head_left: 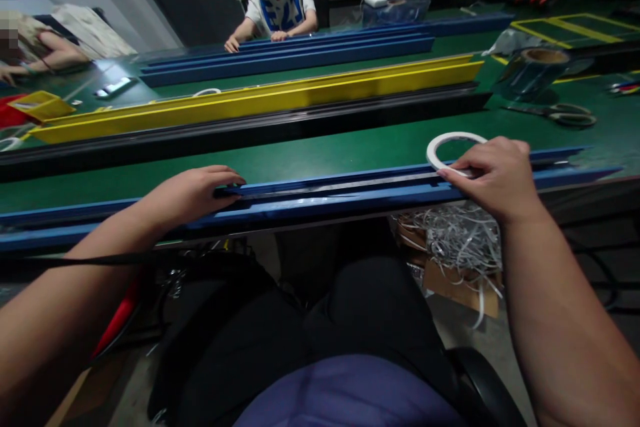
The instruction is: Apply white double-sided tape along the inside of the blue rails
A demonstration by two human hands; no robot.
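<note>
A long blue channel-shaped strip (320,197) lies along the near edge of the green table. My left hand (193,193) is closed on this strip left of centre, fingers over its far side and thumb at the groove. In my right hand (500,173) is a roll of white tape (434,147), pinched between thumb and fingers just above the strip's right part. A pale band of tape (360,182) runs in the groove between my two hands; where it meets the roll is hidden by my right fingers.
Beyond lie a black strip (300,121), a yellow strip (280,99) and blue strips (320,53). Scissors (570,115) and a film roll (533,77) sit at right. Below the edge, a carton (463,287) holds shredded strips. A person (280,7) sits opposite; others work at the sides.
</note>
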